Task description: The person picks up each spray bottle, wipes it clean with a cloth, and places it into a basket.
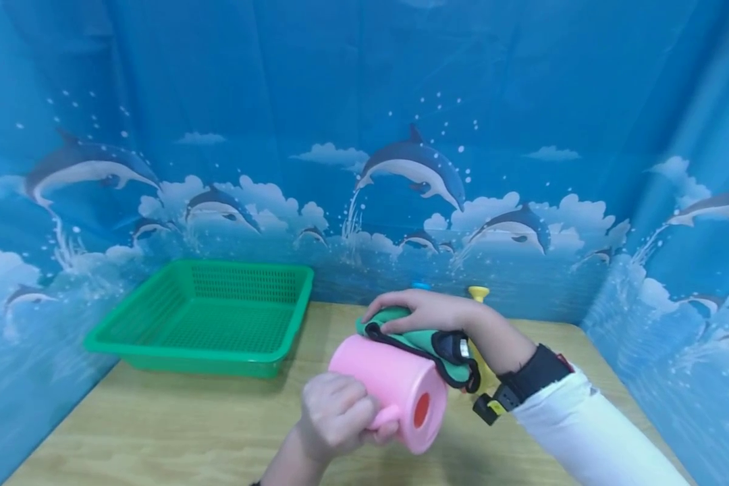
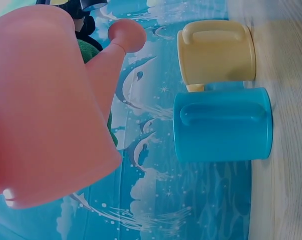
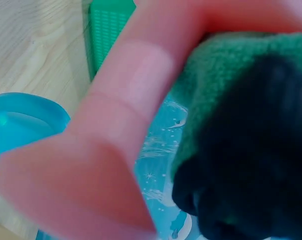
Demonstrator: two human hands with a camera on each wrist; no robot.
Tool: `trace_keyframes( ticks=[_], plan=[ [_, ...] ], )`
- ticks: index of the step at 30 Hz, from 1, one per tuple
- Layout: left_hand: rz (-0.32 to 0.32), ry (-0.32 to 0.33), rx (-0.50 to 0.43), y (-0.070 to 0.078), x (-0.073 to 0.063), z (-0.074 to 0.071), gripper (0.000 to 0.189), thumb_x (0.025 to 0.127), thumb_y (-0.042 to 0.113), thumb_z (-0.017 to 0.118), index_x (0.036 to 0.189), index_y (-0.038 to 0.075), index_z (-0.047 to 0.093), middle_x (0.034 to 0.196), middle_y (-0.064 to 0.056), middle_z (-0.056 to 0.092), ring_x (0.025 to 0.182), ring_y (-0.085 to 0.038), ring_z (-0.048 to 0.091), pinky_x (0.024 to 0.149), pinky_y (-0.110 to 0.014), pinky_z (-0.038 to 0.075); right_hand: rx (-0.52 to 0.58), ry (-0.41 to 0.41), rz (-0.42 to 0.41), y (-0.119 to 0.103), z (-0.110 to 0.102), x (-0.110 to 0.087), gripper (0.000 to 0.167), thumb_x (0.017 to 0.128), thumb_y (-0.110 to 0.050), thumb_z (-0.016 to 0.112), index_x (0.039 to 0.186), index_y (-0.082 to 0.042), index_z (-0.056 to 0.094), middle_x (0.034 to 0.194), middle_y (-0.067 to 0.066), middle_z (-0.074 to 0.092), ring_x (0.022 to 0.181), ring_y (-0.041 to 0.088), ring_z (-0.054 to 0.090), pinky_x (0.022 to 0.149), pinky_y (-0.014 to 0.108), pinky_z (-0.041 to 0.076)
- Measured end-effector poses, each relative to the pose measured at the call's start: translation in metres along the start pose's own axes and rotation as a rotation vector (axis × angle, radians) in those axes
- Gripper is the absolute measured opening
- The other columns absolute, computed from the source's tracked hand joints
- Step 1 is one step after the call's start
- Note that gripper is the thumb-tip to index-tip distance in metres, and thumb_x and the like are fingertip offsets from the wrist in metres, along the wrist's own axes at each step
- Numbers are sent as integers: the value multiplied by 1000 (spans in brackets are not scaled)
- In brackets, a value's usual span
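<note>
In the head view a pink watering can (image 1: 383,368) lies tilted on its side above the table, its base turned toward the right front. My left hand (image 1: 337,412) grips its handle. Over the can's upper side, my right hand (image 1: 431,310) holds a green cloth (image 1: 425,341) with black edging, fingers and thumb around its folds. The can's round-headed spout (image 2: 110,60) shows in the left wrist view. Close up in the right wrist view, that spout runs beside the green cloth (image 3: 211,85), whose dark edging fills the right side.
A green plastic basket (image 1: 200,363) stands on the table (image 1: 176,418) at the left. A yellow watering can (image 2: 221,62) and a blue one (image 2: 223,135) stand side by side behind the right hand. A dolphin-print curtain (image 1: 316,81) encloses the back and sides.
</note>
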State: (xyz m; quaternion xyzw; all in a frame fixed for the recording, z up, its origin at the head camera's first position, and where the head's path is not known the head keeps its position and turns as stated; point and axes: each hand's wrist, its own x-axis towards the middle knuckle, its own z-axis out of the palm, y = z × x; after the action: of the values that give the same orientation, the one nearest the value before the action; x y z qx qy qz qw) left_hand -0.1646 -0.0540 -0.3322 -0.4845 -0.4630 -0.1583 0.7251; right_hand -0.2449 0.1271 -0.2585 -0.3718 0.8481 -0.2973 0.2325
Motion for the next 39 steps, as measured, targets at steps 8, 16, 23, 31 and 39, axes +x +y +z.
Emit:
trace_keyframes(
  ticks=[8, 16, 23, 31, 39],
  plan=[
    [-43, 10, -11, -4, 3, -3, 49, 96, 28, 54, 53, 16, 35, 48, 10, 30, 41, 1, 24, 45, -8, 16, -5, -11, -10, 8, 1, -8, 33, 100, -26, 52, 133, -20, 53, 139, 4, 51, 130, 26, 46, 102, 45, 45],
    [-47, 58, -1, -12, 4, -6, 49, 97, 28, 54, 54, 15, 34, 47, 10, 29, 40, 2, 22, 46, -7, 16, -56, -42, 0, 11, -2, -21, 33, 100, -25, 53, 132, -17, 53, 136, 5, 54, 129, 27, 48, 103, 45, 44],
    [-68, 71, -10, -15, 1, -7, 50, 98, 29, 54, 54, 14, 35, 47, 10, 29, 40, 1, 23, 45, -7, 17, -167, -92, -12, 10, -5, -34, 28, 100, -24, 53, 128, -22, 56, 132, 0, 57, 123, 20, 53, 97, 35, 48],
    [-92, 54, -16, -15, -4, -8, 50, 99, 30, 52, 54, 14, 36, 48, 10, 28, 41, 1, 21, 46, -7, 16, -321, -141, 13, 4, -2, -47, 28, 98, -24, 57, 125, -23, 61, 121, -7, 64, 109, 10, 60, 90, 28, 51],
    [-78, 51, -29, -13, -1, -5, 50, 99, 30, 52, 54, 14, 36, 47, 9, 29, 40, 1, 24, 45, -7, 17, -353, -143, 20, 7, -1, -54, 29, 97, -23, 59, 125, -21, 63, 121, -7, 65, 109, 10, 60, 87, 25, 51]
  ],
)
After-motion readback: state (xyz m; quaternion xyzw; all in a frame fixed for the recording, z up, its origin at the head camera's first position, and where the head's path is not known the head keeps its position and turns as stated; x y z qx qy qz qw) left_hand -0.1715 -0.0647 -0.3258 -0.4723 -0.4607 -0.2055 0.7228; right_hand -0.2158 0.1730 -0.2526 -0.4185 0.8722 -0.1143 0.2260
